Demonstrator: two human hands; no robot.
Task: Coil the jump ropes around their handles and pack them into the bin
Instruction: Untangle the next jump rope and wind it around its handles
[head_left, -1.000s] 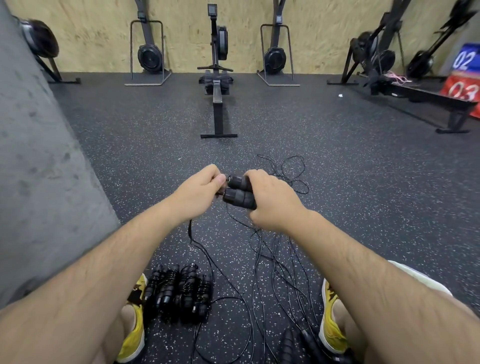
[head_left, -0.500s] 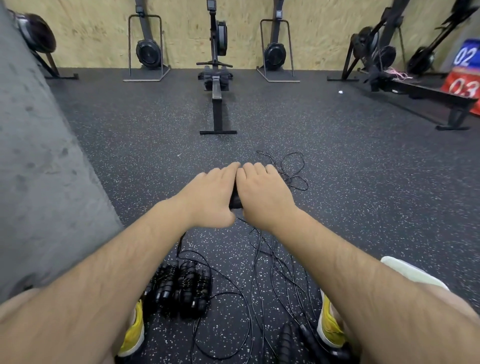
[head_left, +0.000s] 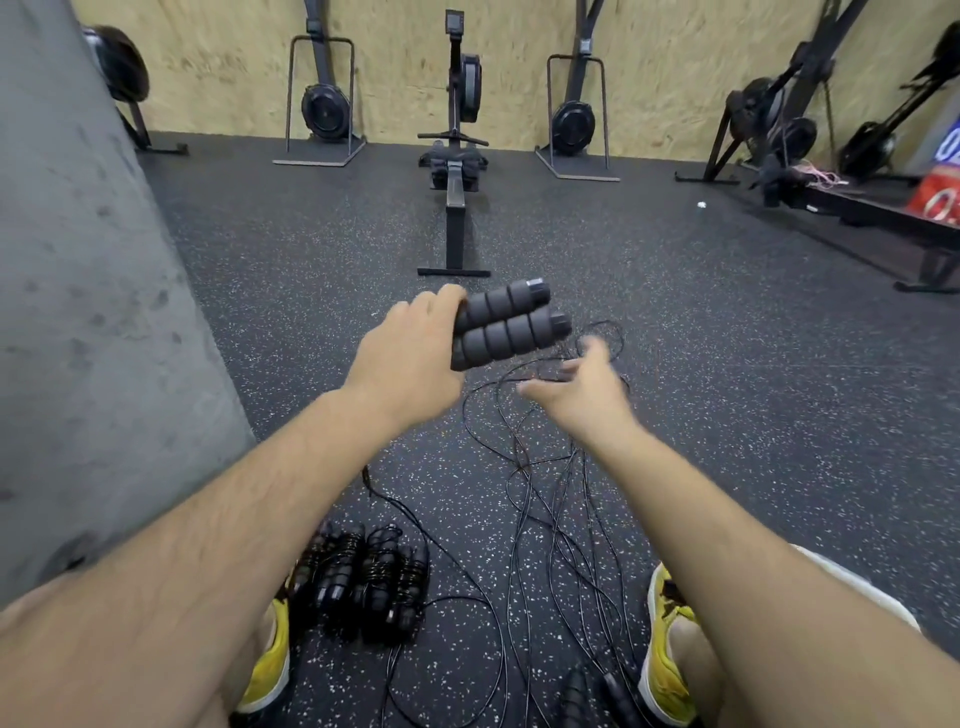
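Observation:
My left hand (head_left: 410, 358) grips the near ends of two black foam jump-rope handles (head_left: 506, 325) held side by side, their far ends pointing right and away. My right hand (head_left: 582, 387) hovers just below and right of the handles, blurred, fingers spread, holding nothing. Thin black rope (head_left: 545, 483) trails in tangled loops over the floor between my feet. Several coiled jump ropes (head_left: 363, 582) lie bundled together by my left shoe. Two more loose handles (head_left: 592, 696) lie at the bottom edge. No bin is in view.
A grey concrete pillar (head_left: 88, 332) stands close on my left. A rowing machine (head_left: 454, 208) lies straight ahead, with more rowers against the plywood wall and at the right. My yellow shoes (head_left: 665, 639) flank the ropes on the speckled rubber floor.
Both hands were closed together over the handles. Now my right hand has let go and dropped away to the right, while my left hand alone holds both handles, lifted higher.

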